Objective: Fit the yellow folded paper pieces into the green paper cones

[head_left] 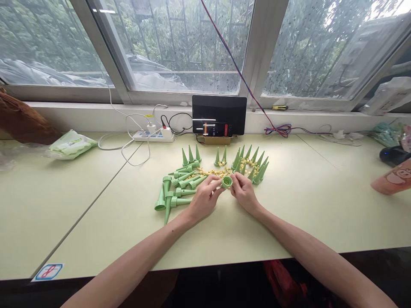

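Note:
My left hand is closed on a green plastic plant-watering spike, its round hollow end turned toward me. Against the right side of that rim, my right hand is pinched shut; whatever lies between its fingertips is hidden. Small yellow plastic pieces are scattered just behind both hands. Left of my left hand, several more green spikes lie on their sides in a loose pile. To the right, several green spikes stand point up around more yellow pieces.
A phone leans against a black tablet at the back of the table. A power strip with cables, a wipes packet, a bundled red-blue wire and a pink cup are around the edges.

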Demonstrator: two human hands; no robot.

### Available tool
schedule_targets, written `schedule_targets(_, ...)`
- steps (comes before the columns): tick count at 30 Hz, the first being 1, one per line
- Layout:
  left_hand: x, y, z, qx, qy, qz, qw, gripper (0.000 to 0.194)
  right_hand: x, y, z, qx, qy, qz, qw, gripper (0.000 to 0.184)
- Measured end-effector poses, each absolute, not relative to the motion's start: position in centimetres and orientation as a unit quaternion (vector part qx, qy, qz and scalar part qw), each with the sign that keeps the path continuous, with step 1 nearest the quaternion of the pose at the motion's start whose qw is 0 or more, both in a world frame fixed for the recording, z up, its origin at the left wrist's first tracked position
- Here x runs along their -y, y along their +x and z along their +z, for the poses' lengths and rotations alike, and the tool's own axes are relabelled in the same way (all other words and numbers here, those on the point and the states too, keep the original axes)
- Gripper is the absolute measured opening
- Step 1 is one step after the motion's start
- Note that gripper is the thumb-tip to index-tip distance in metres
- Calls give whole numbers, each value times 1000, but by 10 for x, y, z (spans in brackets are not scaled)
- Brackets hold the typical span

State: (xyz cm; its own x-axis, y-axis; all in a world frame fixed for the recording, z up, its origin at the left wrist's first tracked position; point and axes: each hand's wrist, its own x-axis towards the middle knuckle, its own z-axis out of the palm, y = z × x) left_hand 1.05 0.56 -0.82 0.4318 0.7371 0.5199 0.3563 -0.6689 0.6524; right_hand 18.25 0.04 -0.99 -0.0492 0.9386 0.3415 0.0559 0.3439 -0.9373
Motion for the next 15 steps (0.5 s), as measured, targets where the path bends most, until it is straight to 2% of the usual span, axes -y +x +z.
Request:
schedule_targets(4, -8, 8, -12, -333, 822, 411, 210, 46, 3, 179, -11, 644, -414, 374, 524, 44)
schedule_targets(7, -9, 7, -13, -337, 822, 418, 189, 54, 4, 176, -11, 655, -420, 363, 513, 46)
schedule_targets(12, -7, 11, -8, -368, 804, 423, 198, 53, 4, 176, -11, 655, -426, 351, 516, 44)
schedule_targets(15, -6, 14, -4, -402, 769, 448, 216, 38, 4, 177, -10, 640, -438, 339, 533, 43)
